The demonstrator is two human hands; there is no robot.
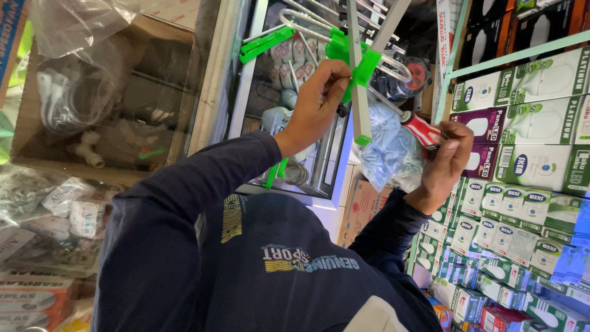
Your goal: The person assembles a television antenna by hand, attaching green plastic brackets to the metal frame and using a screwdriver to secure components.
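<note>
**Two hands on an antenna in a shop aisle**

Head view. Both arms in dark blue sleeves reach up and away from the camera. The left hand is curled around the antenna, fingers wrapped at a green plastic clamp where the grey metal boom crosses; grasping it firmly. The antenna sits high in the middle of the frame, its thin metal rods and loops fanning out above the hand, with more green fittings along the bar.

The right hand is closed on a screwdriver with a red and white striped handle; its shaft angles up and left toward the antenna's lower rods. Whether the tip touches a screw is too small to tell.

Behind the antenna, a crumpled pale blue plastic bag hangs just beside the screwdriver. To the right, shelves hold stacked green and white bulb boxes. To the left, a cardboard box holds white pipe fittings and coiled goods in clear plastic wrap.
</note>
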